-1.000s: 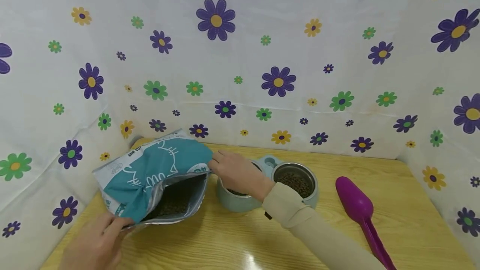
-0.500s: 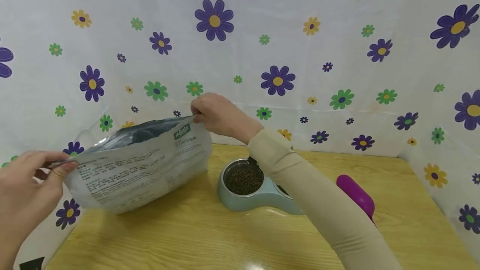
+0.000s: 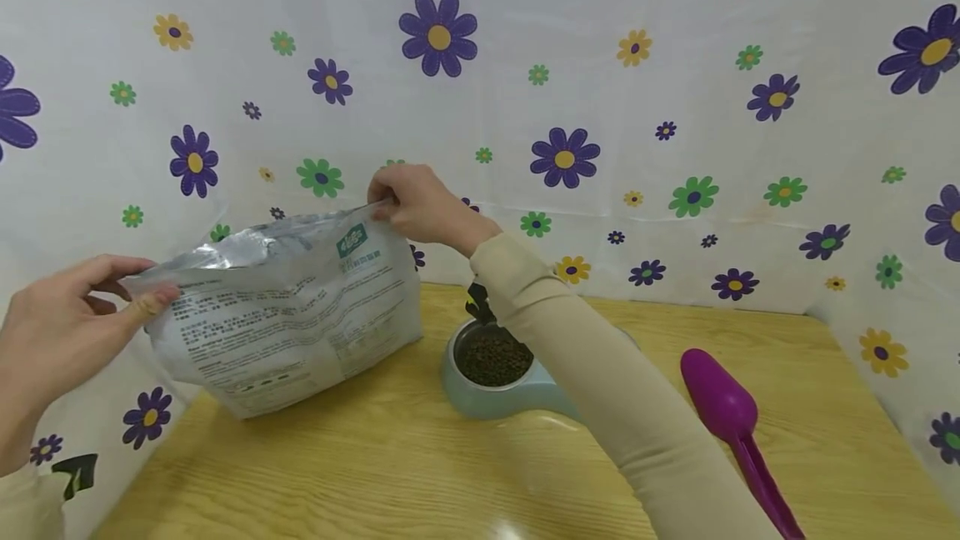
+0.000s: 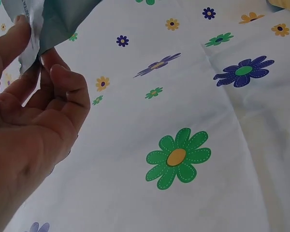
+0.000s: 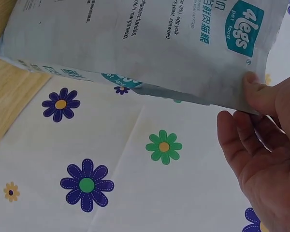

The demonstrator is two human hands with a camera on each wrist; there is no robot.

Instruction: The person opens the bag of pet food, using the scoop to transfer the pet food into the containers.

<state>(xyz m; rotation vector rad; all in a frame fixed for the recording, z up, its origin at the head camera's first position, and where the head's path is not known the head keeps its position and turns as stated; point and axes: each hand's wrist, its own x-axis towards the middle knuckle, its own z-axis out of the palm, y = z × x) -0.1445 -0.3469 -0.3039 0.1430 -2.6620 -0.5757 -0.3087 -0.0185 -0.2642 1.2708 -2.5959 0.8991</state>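
A silvery-white pet food bag (image 3: 292, 332) stands on the left of the table, its printed back facing me. My left hand (image 3: 75, 319) pinches the left top corner between thumb and fingers. At the right top corner, my right hand (image 3: 420, 202) pinches the rim. The bag's mouth looks nearly flattened between them. In the left wrist view, the left hand (image 4: 43, 96) grips the bag corner (image 4: 63, 24). The right wrist view has the right hand (image 5: 270, 121) holding the other corner, beside a "4legs pet food" logo on the bag (image 5: 159, 48).
A light-blue double feeder (image 3: 480, 398) with brown kibble in its left bowl (image 3: 493, 361) stands right of the bag, partly under my right forearm. A purple scoop (image 3: 723, 402) lies on the wooden table (image 3: 360, 465) at right. Flower-printed white cloth (image 3: 480, 107) hangs behind and at the sides.
The bag has been raised from leaning back with its mouth gaping towards me to standing upright. Both hands have risen with its corners, and the mouth has been drawn narrower.
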